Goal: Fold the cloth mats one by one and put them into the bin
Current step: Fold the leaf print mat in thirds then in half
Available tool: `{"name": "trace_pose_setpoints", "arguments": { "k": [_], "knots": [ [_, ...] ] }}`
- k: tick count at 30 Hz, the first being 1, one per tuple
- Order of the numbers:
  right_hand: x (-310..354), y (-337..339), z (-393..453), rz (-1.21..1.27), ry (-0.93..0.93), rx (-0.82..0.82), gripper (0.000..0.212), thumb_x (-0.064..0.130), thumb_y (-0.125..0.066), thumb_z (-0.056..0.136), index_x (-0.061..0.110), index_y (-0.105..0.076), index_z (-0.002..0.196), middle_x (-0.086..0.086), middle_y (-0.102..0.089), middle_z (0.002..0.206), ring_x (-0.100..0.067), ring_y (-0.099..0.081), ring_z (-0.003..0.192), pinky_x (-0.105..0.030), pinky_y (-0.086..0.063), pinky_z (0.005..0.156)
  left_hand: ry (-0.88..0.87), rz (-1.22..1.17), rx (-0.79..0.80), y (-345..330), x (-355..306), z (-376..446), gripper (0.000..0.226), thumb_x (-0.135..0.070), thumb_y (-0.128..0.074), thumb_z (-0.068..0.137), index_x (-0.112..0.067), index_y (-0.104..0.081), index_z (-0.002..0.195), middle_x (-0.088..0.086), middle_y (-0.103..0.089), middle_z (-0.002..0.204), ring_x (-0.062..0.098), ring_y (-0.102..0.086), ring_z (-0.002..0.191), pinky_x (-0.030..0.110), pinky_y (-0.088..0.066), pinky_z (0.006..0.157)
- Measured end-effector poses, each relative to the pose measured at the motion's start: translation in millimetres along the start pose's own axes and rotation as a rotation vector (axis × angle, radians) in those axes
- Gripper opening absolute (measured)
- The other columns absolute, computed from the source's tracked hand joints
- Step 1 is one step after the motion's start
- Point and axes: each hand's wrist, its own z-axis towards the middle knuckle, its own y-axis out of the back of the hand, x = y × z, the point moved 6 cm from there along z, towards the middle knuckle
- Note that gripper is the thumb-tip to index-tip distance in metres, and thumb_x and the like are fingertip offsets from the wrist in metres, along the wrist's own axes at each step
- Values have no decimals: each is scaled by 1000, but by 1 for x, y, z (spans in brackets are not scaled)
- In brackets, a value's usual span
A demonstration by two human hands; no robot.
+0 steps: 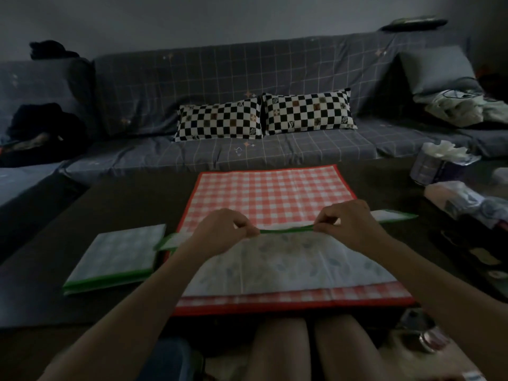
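Nearest us, our knees sit under the near edge of the table [110, 204]. On it lies the red checked mat [264, 193], spread flat, its near border along that edge. On top of it lies the green-edged mat [288, 259], pale with a leaf print, partly folded. Our left hand [220, 232] and right hand [349, 221] each pinch its green far edge between thumb and curled fingers, the edge held between them. Toward the table's left edge rests a folded mat [115, 257], just beside the red one. At the right edge stands a tissue pack [439, 163]. Beyond the far edge, two checkered pillows [264, 116] lean on the sofa [192, 75].
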Motion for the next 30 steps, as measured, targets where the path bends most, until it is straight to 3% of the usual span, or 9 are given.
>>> {"name": "trace_pose_setpoints", "arguments": {
  "k": [6,10,19,26,28,30],
  "knots": [
    [-8,-34,-36,11,-34,63,7,34,-74,74,27,-76,75,16,-67,72,5,-55,65,-21,-40,74,6,-28,27,-33,13,-34,13,-27,-66,86,-34,-75,78,-28,-61,72,-5,-58,70,14,-43,66],
    [-13,-54,-52,-4,-41,170,7,36,-69,79,32,-75,80,29,-52,68,12,-47,66,-18,-33,72,3,-4,25,-52,21,-46,12,-26,-65,87,-28,-77,86,-22,-60,78,-2,-56,74,16,-45,70],
    [-18,-69,-74,105,-118,220,10,34,-70,80,26,-74,81,19,-54,77,2,-50,78,-8,-34,69,-19,9,25,-72,38,-56,11,-33,-69,84,-25,-76,84,-8,-65,84,7,-59,81,28,-50,76],
    [-24,-77,-81,103,-141,182,17,44,-71,75,28,-70,80,15,-56,83,-4,-50,82,-13,-33,72,-15,41,22,-83,29,-36,32,-49,-57,89,-26,-59,66,-1,-56,74,11,-54,70,26,-43,67],
    [-26,-78,-81,105,-132,182,19,45,-69,76,27,-71,80,15,-56,82,-4,-49,82,-17,-34,72,-42,-9,-15,-93,23,-22,30,-45,-53,92,-23,-66,77,-5,-62,86,7,-55,81,26,-44,79],
    [-27,-79,-81,91,-121,180,22,46,-67,78,24,-71,80,12,-56,83,-6,-49,82,-16,-35,72,-44,33,-37,-102,19,-2,31,-41,-47,96,-21,-68,107,-5,-63,117,8,-53,109,30,-37,101]
  ]
}}
